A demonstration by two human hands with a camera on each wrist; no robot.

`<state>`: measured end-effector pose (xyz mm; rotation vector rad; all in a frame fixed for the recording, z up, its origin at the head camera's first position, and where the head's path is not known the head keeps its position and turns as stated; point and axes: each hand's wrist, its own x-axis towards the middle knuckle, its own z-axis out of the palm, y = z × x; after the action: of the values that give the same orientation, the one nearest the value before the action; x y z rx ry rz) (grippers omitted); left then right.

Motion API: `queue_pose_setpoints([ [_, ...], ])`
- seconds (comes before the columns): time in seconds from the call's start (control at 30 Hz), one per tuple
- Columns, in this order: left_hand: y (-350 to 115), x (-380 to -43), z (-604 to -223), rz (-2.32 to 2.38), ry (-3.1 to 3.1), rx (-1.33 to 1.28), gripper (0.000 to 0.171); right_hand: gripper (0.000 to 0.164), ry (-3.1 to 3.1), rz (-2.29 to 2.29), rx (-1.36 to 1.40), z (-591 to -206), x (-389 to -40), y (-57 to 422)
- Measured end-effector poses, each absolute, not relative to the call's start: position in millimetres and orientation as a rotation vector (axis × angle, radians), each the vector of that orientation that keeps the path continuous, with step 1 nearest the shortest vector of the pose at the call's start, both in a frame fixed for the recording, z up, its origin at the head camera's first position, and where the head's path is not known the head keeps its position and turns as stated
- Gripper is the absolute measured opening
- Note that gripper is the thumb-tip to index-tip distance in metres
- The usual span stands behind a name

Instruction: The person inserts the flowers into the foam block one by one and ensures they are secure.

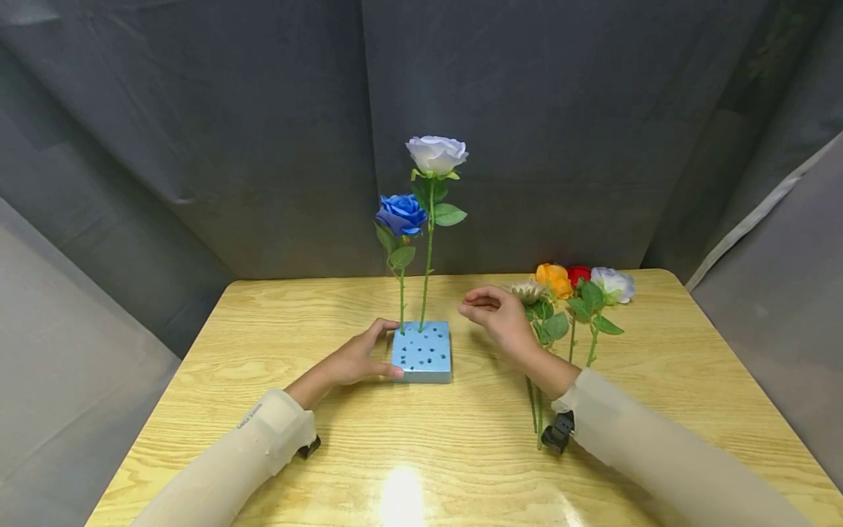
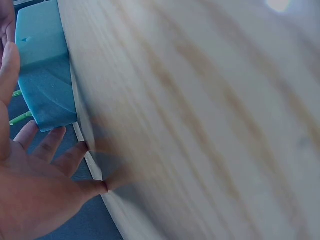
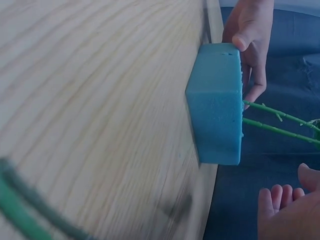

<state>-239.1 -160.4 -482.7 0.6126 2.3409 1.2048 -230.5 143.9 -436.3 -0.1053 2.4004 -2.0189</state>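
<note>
A light blue foam block with many small holes sits on the table. My left hand holds it at its left side, the thumb at the near corner and the fingers at the far one. Two artificial roses stand upright in the block: a tall white rose and a shorter blue rose, both stems near its back edge. To the block's right my right hand hovers with loosely curled fingers, holding nothing. That bare right hand also shows beside the block in the right wrist view.
Right of the block, partly under my right forearm, lie more flowers: an orange one, a red one, a pale lilac-white rose and a beige one. Their stems point toward me. Grey curtains rise behind the wooden table.
</note>
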Motion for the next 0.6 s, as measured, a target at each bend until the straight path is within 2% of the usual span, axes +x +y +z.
queue_pose_setpoints([
  [0.6, -161, -238, -483, 1.219, 2.331, 0.602, 0.089, 0.038, 2.413, -1.984, -0.079, -442, -213, 188],
])
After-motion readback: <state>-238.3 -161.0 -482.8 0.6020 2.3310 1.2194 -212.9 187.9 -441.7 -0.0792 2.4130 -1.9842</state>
